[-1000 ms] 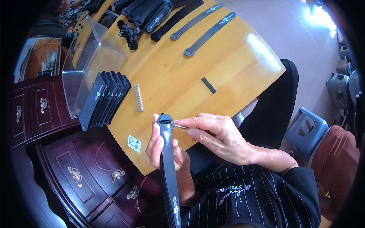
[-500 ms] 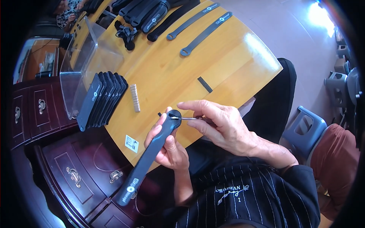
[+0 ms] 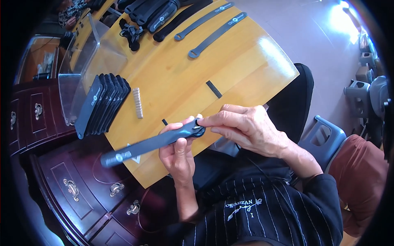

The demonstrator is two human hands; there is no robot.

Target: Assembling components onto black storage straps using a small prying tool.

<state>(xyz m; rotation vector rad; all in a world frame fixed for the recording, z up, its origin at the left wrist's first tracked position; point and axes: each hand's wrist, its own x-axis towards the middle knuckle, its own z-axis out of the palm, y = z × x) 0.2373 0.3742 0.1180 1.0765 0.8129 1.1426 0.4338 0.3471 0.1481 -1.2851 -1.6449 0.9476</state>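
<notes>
A long dark grey strap (image 3: 152,146) with a rounded end and pale printing lies across my left hand (image 3: 179,158), which is closed around it near the rounded end. Its free end sticks out to the left, blurred by motion. My right hand (image 3: 250,128) is closed, its index fingertip at the hole in the rounded end. A bright bit of a thin metal tool (image 3: 197,127) shows in that hole. The rest of the tool is hidden by my right fingers.
On the wooden table (image 3: 180,82) lie flat grey straps (image 3: 217,36), a black strip (image 3: 214,89) and a ridged beige strip (image 3: 138,103). A fanned stack of straps (image 3: 102,106) stands at the left beside a clear plastic box (image 3: 80,78). A grey stool (image 3: 324,135) is at right.
The strap has swung from steeply slanted to nearly level, its free end rising to the left. My right index finger has come down onto the rounded end, covering most of the metal tool.
</notes>
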